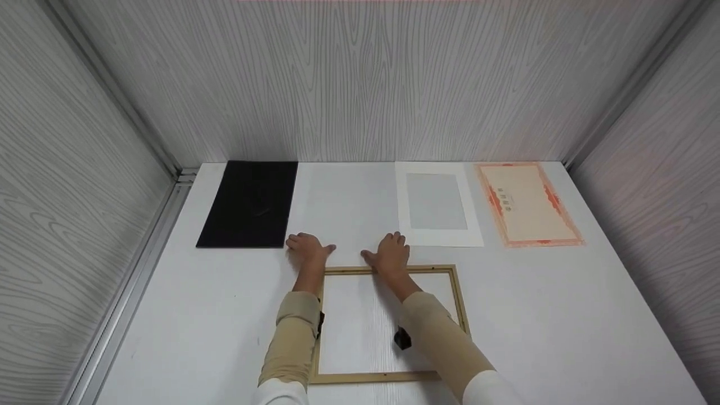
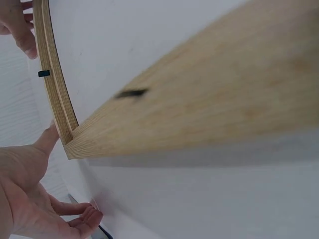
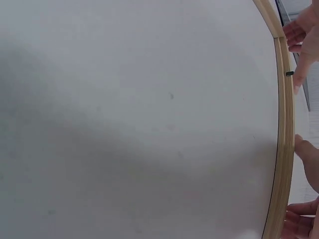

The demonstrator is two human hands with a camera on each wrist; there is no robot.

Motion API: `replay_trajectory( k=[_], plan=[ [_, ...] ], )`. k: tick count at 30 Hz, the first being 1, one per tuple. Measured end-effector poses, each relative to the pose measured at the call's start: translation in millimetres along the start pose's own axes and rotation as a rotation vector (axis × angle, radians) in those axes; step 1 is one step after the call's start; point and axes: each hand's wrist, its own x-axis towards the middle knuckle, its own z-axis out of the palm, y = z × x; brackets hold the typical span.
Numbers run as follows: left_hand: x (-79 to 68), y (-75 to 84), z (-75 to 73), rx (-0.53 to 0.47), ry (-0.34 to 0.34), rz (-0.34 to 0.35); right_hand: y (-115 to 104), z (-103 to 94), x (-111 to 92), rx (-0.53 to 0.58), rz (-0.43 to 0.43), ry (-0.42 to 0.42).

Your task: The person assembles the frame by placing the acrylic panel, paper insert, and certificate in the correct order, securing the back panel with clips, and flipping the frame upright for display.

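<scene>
A pale, clear-looking sheet (image 1: 351, 197) lies flat on the white table between the black board and the white mat. My left hand (image 1: 308, 246) is at its near left corner, fingers bent at the edge and thumb spread inward. Near its right corner, my right hand (image 1: 391, 256) has fingers forward and thumb pointing left. Below both hands lies a light wooden frame (image 1: 360, 378), with the forearms reaching across it. The left wrist view shows the frame's corner (image 2: 75, 144) close to the left thumb (image 2: 48, 139). Small black tabs (image 3: 289, 73) stick out of the frame's bars.
The black board (image 1: 247, 205) lies at the back left. Right of the sheet are the white mat (image 1: 472, 225) with a rectangular window and an orange-bordered certificate (image 1: 529, 205). Wood-grain panels (image 1: 349, 79) rise behind and on both sides.
</scene>
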Motion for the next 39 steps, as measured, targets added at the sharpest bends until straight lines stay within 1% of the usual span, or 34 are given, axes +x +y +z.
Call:
replay_trajectory(
  k=[2, 7, 10, 18, 22, 24, 28, 29, 34, 36, 39],
  plan=[
    [-0.3, -0.1, -0.5, 0.004, -0.001, -0.008, -2, -0.7, -1, 0.027, 0.03, 0.005],
    [-0.3, -0.9, 0.1, 0.023, -0.025, -0.031, -7, -2.9, -4, 0.092, 0.042, -0.002],
    [-0.2, -0.1, -0.2, 0.03, -0.043, -0.04, -10, -5.2, -4, 0.096, 0.069, -0.017],
    [0.8, 5.6, -2.5, -0.049, -0.051, -0.105, -14, -12.6, 0, 0.144, 0.163, -0.048],
    [1.1, 7.4, -2.6, -0.083, -0.053, -0.124, -14, -13.7, 1, 0.171, 0.2, -0.037],
    [1.5, 8.3, -2.1, -0.087, -0.059, -0.13, -14, -13.6, -1, 0.224, 0.221, -0.033],
    [2.4, 9.9, 0.2, -0.077, -0.059, -0.144, -15, -12.9, -6, 0.306, 0.21, -0.041],
    [2.6, 10.4, 1.1, -0.081, -0.057, -0.141, -15, -12.8, -6, 0.31, 0.208, -0.033],
    [0.9, 12.4, 2.2, -0.094, -0.038, -0.101, -13, -11.7, -6, 0.191, 0.212, 0.012],
    [0.5, 11.5, 1.6, -0.085, -0.022, -0.095, -14, -11.7, -7, 0.181, 0.198, 0.011],
    [-0.4, 9.1, -0.5, -0.133, -0.014, -0.076, -13, -10.0, -6, 0.209, 0.171, 0.013]
  ],
)
